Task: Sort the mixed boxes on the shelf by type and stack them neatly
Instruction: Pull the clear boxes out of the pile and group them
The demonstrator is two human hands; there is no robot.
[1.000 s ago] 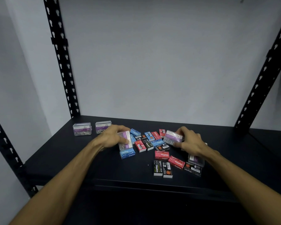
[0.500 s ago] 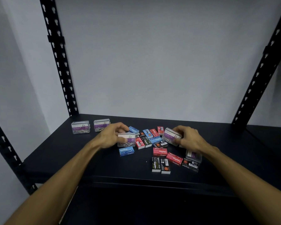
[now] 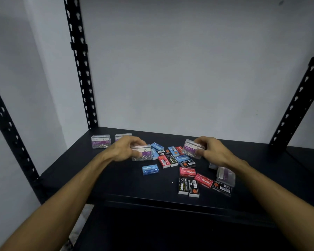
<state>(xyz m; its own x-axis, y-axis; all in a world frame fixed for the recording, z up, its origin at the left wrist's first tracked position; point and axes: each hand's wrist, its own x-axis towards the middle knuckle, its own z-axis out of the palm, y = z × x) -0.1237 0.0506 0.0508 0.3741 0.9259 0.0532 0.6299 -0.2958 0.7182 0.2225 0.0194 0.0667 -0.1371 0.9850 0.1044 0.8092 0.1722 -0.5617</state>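
Note:
A jumble of small boxes lies on the black shelf [image 3: 116,180]: blue staple boxes [image 3: 150,169], red staple boxes [image 3: 187,171] and black staple boxes [image 3: 188,186]. My left hand [image 3: 124,149] grips a clear paper clip box [image 3: 141,153] at the pile's left edge. My right hand [image 3: 213,151] holds a second clear paper clip box [image 3: 190,149], raised above the pile's far side. Two more clear paper clip boxes [image 3: 100,141] stand side by side at the far left; the second [image 3: 122,137] is partly hidden by my left hand. Another clear box [image 3: 226,175] lies by my right wrist.
Perforated black uprights stand at the back left [image 3: 80,69], the front left [image 3: 9,134] and the back right [image 3: 297,98]. A pale wall closes the back and the left side. The shelf's front edge [image 3: 170,203] runs below the pile.
Both hands have lifted their clear paper clip boxes off the pile. The left one has drawn its box slightly left, towards the two boxes at the far left.

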